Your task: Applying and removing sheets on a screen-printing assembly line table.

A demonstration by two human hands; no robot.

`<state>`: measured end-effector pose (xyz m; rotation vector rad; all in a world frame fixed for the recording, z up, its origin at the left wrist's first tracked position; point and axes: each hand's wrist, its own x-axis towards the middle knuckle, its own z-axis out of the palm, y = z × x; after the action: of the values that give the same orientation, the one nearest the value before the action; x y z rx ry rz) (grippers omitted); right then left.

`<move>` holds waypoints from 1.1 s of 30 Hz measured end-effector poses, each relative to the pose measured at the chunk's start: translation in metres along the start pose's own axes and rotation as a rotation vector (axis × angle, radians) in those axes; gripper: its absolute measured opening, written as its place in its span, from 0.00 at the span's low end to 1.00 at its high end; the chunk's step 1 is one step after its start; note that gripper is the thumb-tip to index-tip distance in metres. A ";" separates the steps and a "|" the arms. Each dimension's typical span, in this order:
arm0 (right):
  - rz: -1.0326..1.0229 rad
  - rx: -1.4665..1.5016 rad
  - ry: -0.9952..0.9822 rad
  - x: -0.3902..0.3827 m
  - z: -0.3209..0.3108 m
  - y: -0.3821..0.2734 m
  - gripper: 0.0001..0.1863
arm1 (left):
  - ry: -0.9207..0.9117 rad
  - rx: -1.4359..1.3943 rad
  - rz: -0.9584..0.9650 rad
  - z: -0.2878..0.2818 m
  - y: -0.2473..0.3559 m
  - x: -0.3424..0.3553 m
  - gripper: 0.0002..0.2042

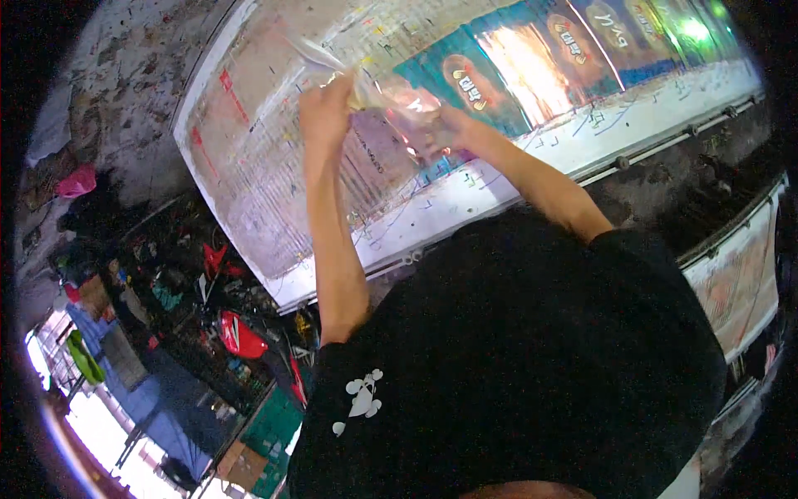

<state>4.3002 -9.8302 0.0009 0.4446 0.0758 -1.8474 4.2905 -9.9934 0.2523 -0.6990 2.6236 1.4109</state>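
A clear, glossy plastic sheet [392,93] is stretched between my two hands above the long white-edged table. My left hand [327,106] is closed on its left part, near a folded, whitish edge. At its right side, my right hand [454,131] also grips the sheet; its fingers are partly smeared by motion. Beneath the hands lies a purplish printed panel [370,154]. Just right of them, a teal panel with a brown oval [470,83] lies flat on the table.
More printed panels [573,50] run along the table to the right, shiny with reflected light. The white table border [465,198] carries pen marks, with a metal rail [665,143] along its near edge. A red motorcycle [241,334] stands at the lower left, and another table [736,283] at the right.
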 end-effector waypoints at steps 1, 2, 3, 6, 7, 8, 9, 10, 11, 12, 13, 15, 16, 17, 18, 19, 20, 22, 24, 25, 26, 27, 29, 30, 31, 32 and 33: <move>0.146 0.202 -0.196 -0.003 0.003 -0.007 0.19 | 0.071 -0.036 0.078 0.000 0.030 -0.008 0.16; 0.195 0.204 -0.206 -0.007 0.034 -0.009 0.19 | 0.169 -0.067 0.155 -0.009 0.065 -0.016 0.15; 0.112 0.063 -0.147 -0.026 0.082 -0.016 0.19 | 0.140 -0.071 0.189 -0.012 0.100 -0.019 0.15; -0.124 -0.079 -0.077 -0.048 0.135 -0.059 0.21 | 0.088 -0.114 0.280 -0.005 0.152 -0.008 0.12; -0.278 -0.080 -0.058 -0.048 0.133 -0.072 0.23 | 0.074 -0.180 0.187 -0.001 0.156 -0.006 0.12; -0.268 -0.073 -0.061 -0.045 0.122 -0.085 0.23 | 0.132 -0.180 0.194 -0.003 0.142 -0.001 0.12; -0.436 -0.340 0.055 -0.050 0.107 -0.100 0.26 | 0.185 -0.181 0.203 -0.002 0.118 0.002 0.13; -0.614 -0.606 0.185 -0.061 0.089 -0.116 0.30 | 0.230 0.077 0.112 0.004 0.102 -0.004 0.12; -0.605 -0.785 0.377 -0.076 0.077 -0.126 0.32 | 0.174 0.172 -0.009 0.004 0.062 -0.004 0.13; -0.586 -0.966 0.572 -0.092 0.065 -0.134 0.35 | 0.139 0.101 -0.126 0.016 0.007 -0.006 0.11; -0.647 -1.067 0.598 -0.112 0.049 -0.129 0.35 | 0.057 -0.008 -0.219 0.038 -0.036 -0.015 0.10; -0.937 -1.351 0.649 -0.129 -0.001 -0.108 0.33 | -0.178 0.266 0.268 0.082 -0.128 -0.040 0.21; -1.171 -1.529 0.671 -0.125 -0.023 -0.096 0.31 | -0.020 0.331 0.073 0.111 -0.173 -0.051 0.22; -1.068 -1.641 0.730 -0.122 -0.024 -0.074 0.30 | 0.153 0.386 -0.146 0.129 -0.218 -0.063 0.22; -0.960 -1.750 0.819 -0.126 -0.032 -0.053 0.30 | 0.160 0.364 -0.155 0.145 -0.240 -0.073 0.22; -0.960 -1.780 0.832 -0.124 -0.043 -0.042 0.30 | 0.229 0.502 -0.264 0.162 -0.250 -0.081 0.22; -0.878 -1.758 0.988 -0.123 -0.048 -0.036 0.28 | 0.295 0.640 -0.364 0.175 -0.248 -0.082 0.23; -0.808 -1.759 1.150 -0.126 -0.044 -0.036 0.27 | 0.280 0.584 -0.407 0.185 -0.245 -0.071 0.25; -0.504 -1.709 1.249 -0.124 -0.026 -0.030 0.26 | 0.282 0.533 -0.476 0.183 -0.254 -0.073 0.27; -0.518 -1.727 1.275 -0.125 -0.033 -0.032 0.26 | 0.320 0.446 -0.497 0.187 -0.252 -0.070 0.27; -0.585 -1.761 1.296 -0.128 -0.051 -0.038 0.27 | 0.345 0.357 -0.506 0.194 -0.245 -0.064 0.28; -0.641 -1.790 1.315 -0.135 -0.063 -0.044 0.27 | 0.365 0.274 -0.523 0.199 -0.237 -0.059 0.30; -0.618 -1.826 1.298 -0.128 -0.052 -0.039 0.28 | 0.284 0.087 -0.592 0.185 -0.259 -0.061 0.22; -0.610 -1.827 1.266 -0.125 -0.047 -0.040 0.27 | 0.275 -0.272 -0.684 0.188 -0.288 -0.057 0.15; -0.603 -1.815 1.251 -0.126 -0.047 -0.042 0.27 | 0.241 -0.626 -0.759 0.197 -0.306 -0.051 0.09; -0.651 -1.924 1.264 -0.128 -0.049 -0.042 0.26 | 0.174 -0.689 -0.738 0.192 -0.289 -0.054 0.04; -0.649 -1.921 1.291 -0.129 -0.051 -0.046 0.26 | 0.151 -0.692 -0.739 0.184 -0.272 -0.054 0.04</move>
<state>4.3032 -9.6844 -0.0101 0.0674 2.7221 -0.9032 4.4295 -9.9532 -0.0473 -1.6604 1.5629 1.9798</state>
